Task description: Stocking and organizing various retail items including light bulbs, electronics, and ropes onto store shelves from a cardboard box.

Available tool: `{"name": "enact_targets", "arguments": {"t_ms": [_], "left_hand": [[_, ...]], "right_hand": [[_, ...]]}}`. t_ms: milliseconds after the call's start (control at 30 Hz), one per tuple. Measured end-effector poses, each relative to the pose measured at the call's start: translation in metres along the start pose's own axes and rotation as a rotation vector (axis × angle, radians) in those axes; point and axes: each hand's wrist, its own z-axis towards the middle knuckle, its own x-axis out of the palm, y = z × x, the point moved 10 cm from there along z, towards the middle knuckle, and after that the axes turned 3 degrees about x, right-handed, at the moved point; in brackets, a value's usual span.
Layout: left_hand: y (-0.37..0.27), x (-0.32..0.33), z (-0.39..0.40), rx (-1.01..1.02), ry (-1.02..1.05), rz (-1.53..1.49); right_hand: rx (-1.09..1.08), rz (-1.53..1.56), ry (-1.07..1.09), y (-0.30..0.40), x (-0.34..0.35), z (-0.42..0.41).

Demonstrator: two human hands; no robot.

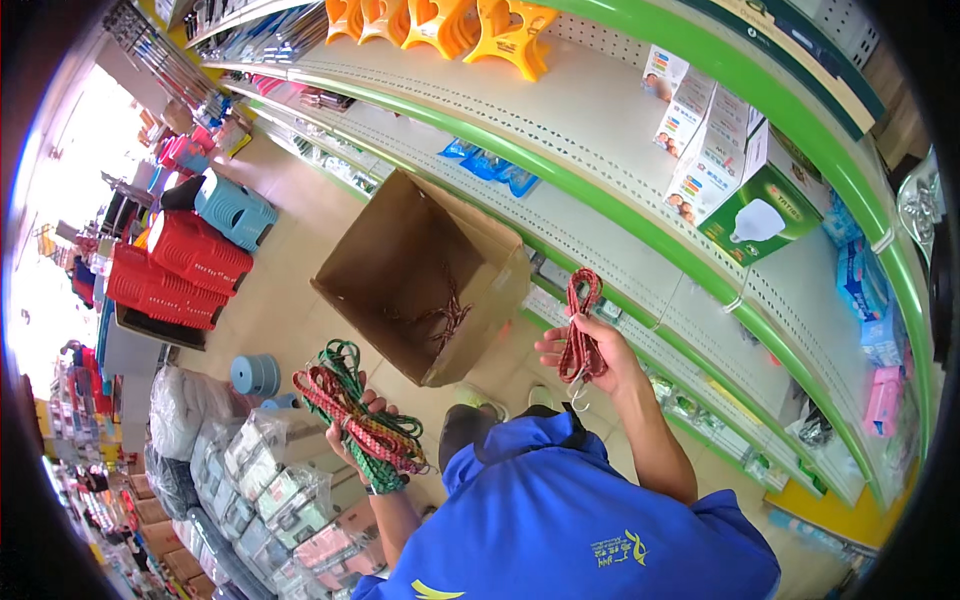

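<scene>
My left hand is closed around several bundled cords, green, red and yellowish, with loops sticking out at both ends. In my right hand is one folded red cord bundle, tied round its middle with a white band. Pale hooks hang from its lower end. Between and beyond my hands stands an open cardboard box, its opening tilted towards me. More dark red cords lie inside it.
Green-edged metal shelves run along the right, bearing yellow plastic pieces, boxed light bulbs and blue packets. Plastic-wrapped goods are piled at lower left, near a blue stool. Red plastic stools are stacked further left.
</scene>
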Motion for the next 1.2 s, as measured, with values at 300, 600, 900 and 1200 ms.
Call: {"name": "enact_targets", "arguments": {"t_ms": [300,600,900,1200], "left_hand": [[-0.03,-0.018,-0.042,0.064,-0.004,-0.058],[-0.095,-0.028,-0.041,0.053,-0.007,-0.021],[-0.205,-0.151,-0.088,0.105,-0.044,-0.059],[-0.234,-0.203,-0.074,0.027,-0.123,-0.081]], "right_hand": [[-0.097,0.065,-0.031,-0.023,-0.077,0.015],[-0.143,0.287,-0.228,-0.075,-0.09,0.016],[-0.3,0.35,-0.351,-0.125,-0.063,0.018],[-0.379,0.14,-0.37,-0.132,-0.016,-0.022]]}}
